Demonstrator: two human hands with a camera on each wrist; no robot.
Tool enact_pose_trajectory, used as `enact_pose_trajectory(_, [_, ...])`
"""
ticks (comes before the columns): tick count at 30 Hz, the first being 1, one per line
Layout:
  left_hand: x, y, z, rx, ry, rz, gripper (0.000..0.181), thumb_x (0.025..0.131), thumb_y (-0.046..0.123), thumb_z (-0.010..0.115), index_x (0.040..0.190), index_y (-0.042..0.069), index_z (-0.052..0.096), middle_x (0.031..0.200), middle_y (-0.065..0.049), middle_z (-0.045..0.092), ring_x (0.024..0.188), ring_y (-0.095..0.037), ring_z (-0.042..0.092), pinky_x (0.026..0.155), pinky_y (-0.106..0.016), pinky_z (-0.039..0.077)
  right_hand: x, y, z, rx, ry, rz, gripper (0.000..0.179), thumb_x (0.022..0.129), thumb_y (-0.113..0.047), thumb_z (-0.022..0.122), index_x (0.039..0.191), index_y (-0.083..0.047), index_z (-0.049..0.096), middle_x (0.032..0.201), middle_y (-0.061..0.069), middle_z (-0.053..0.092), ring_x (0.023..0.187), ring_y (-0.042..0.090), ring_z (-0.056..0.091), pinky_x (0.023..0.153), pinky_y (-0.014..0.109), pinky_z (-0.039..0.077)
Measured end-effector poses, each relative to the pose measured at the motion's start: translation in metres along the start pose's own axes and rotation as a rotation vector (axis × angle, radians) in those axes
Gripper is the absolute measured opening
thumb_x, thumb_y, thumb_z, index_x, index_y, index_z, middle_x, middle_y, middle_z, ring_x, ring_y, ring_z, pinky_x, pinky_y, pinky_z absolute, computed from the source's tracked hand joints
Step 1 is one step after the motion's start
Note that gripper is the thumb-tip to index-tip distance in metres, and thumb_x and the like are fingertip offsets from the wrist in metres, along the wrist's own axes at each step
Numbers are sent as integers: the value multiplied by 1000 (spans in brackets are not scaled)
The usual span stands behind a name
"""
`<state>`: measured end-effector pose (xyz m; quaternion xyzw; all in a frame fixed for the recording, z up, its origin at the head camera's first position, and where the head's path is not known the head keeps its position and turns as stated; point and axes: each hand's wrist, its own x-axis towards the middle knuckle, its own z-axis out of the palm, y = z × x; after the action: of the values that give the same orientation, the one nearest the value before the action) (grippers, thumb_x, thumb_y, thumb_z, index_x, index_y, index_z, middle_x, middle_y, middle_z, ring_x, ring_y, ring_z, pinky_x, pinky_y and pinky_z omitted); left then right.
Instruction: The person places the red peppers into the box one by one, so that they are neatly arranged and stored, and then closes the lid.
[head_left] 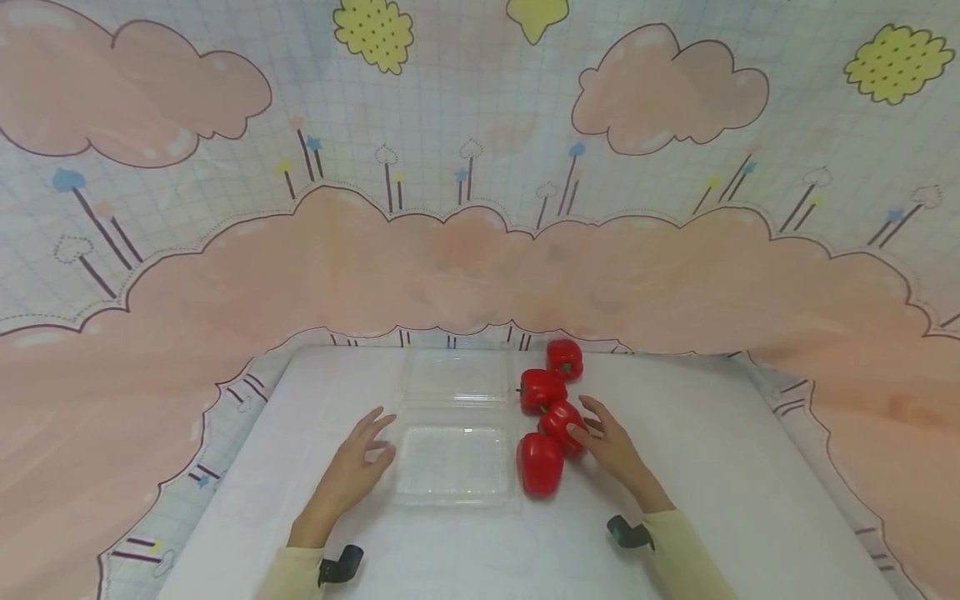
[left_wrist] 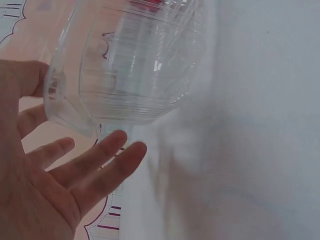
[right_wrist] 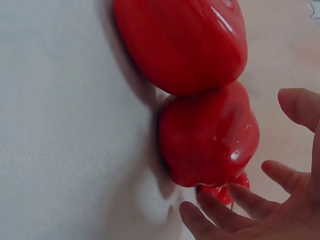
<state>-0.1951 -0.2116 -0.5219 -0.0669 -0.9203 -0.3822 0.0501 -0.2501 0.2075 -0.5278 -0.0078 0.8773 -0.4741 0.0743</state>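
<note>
A clear plastic clamshell box (head_left: 453,467) lies unfolded on the table, its lid (head_left: 456,377) flat behind the base. Beside the base's left edge is my left hand (head_left: 356,467), fingers spread and holding nothing; in the left wrist view the thumb overlaps the box's rim (left_wrist: 52,95). My right hand (head_left: 618,446) reaches to the right side of a red bell pepper (head_left: 561,423), fingers apart and loosely bent around it. In the right wrist view the fingertips are right at that pepper's (right_wrist: 207,135) end, not curled round it. Another red bell pepper (head_left: 540,464) sits in front, against it.
Two further red bell peppers (head_left: 542,390) (head_left: 565,358) continue the row toward the back, right of the box. The white table (head_left: 712,433) ends at a patterned cloth backdrop (head_left: 480,267). A dark wrist camera (head_left: 341,565) sits by each sleeve.
</note>
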Motion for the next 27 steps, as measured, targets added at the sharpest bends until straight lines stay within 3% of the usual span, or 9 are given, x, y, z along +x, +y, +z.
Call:
enact_pose_trajectory(6, [-1, -3, 3, -37, -39, -33, 54, 92, 14, 63, 144, 14, 48, 159, -11, 32, 114, -35, 65, 84, -41, 60, 2, 3, 3, 17, 3, 13, 75, 90, -45, 65, 152, -21, 30, 158, 15, 33, 141, 44, 38, 101, 55, 50])
enact_pose_trajectory(18, [-2, -6, 7, -39, -9, -42, 52, 88, 8, 61, 139, 9, 54, 157, -10, 37, 112, -35, 66, 85, -44, 60, 9, 3, 8, 23, 1, 51, 80, 86, -47, 70, 152, -24, 31, 157, 13, 35, 141, 43, 38, 100, 54, 52])
enact_pose_trajectory(27, [-2, -8, 9, -67, -29, -65, 56, 87, 7, 60, 142, 7, 50, 161, -11, 31, 119, -40, 62, 98, -53, 53, 13, 1, 11, 40, -5, 72, 77, 88, -46, 68, 152, -24, 31, 157, 13, 35, 140, 42, 38, 100, 53, 53])
